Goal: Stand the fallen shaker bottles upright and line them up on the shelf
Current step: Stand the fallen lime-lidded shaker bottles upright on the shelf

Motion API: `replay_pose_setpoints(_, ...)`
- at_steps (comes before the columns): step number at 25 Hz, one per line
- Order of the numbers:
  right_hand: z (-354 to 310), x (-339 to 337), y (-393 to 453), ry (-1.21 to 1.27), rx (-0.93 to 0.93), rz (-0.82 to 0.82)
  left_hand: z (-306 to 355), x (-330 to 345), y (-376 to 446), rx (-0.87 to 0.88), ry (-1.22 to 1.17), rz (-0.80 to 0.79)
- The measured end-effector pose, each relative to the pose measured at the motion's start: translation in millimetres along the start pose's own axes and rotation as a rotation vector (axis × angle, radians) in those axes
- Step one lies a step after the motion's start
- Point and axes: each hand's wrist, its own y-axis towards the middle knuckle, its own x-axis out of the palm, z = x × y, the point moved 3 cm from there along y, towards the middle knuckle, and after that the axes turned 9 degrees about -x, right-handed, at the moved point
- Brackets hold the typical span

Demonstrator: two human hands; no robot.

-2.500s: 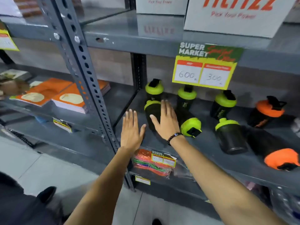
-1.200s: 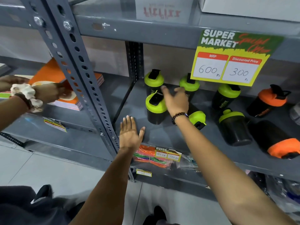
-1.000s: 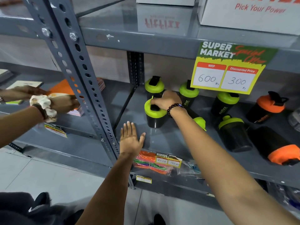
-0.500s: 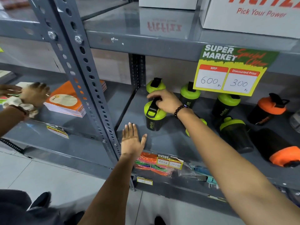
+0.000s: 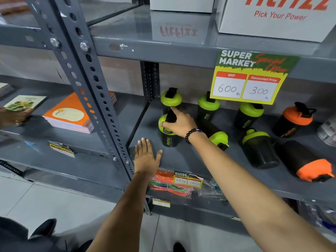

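My right hand (image 5: 179, 123) grips the green lid of an upright black shaker bottle (image 5: 169, 139) at the left end of the grey shelf (image 5: 190, 160). My left hand (image 5: 146, 156) lies flat and open on the shelf just in front of it. Behind stand three upright green-lidded shakers (image 5: 171, 99) (image 5: 207, 110) (image 5: 248, 116) and an orange-lidded one (image 5: 292, 120). A green-lidded shaker (image 5: 217, 137) lies on its side behind my wrist. Another green-lidded bottle (image 5: 260, 150) leans over, and an orange-lidded bottle (image 5: 307, 161) lies fallen at the right.
A perforated steel post (image 5: 87, 84) rises left of my hands. A yellow price sign (image 5: 252, 79) hangs from the upper shelf over the back row. Orange notebooks (image 5: 72, 113) lie on the left shelf, where another person's hand (image 5: 12, 117) reaches. Packets (image 5: 171, 184) hang below.
My right hand stood the front-left green shaker upright and now holds its lid. The left hand stayed flat on the shelf. The other person's hand moved left along the neighbouring shelf.
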Motion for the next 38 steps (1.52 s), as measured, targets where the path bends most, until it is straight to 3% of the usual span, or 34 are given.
replay_pose_setpoints(5, 4.8, 0.2, -4.9, 0.064, 0.012, -0.050, 6.5, 0.6, -11.5, 0.015, -0.020, -0.007)
replay_pose_setpoints(8, 19.0, -16.9, -24.9, 0.179, 0.006, 0.251, 15.4, 5.8, -28.1, 0.047, -0.048, 0.027)
replay_pose_setpoints(11, 52.3, -32.0, -64.8, -0.055, -0.001, 0.517, 28.6, 10.3, -41.5, 0.089, -0.053, 0.030)
replay_pose_setpoints(14, 93.0, -30.3, -95.3, -0.266, 0.163, 0.336, 43.7, 15.6, -48.4, 0.107, -0.063, 0.006)
replay_pose_setpoints(17, 116.7, -24.4, -103.7, -0.235, 0.255, 0.133, 50.5, 18.6, -49.0, 0.091, -0.058, 0.010)
replay_pose_setpoints(24, 108.5, -69.9, -89.0, -0.091, 0.133, 0.148, 49.5, 21.9, -50.4, 0.091, -0.031, 0.083)
replay_pose_setpoints(30, 85.6, -100.4, -51.6, -0.115, 0.130, 0.000, 49.4, 22.5, -50.6, 0.084, -0.029, 0.103)
replay_pose_setpoints(38, 93.0, -101.2, -45.0, -0.224, 0.361, -0.065, 49.5, 19.6, -52.0, 0.075, -0.022, 0.079)
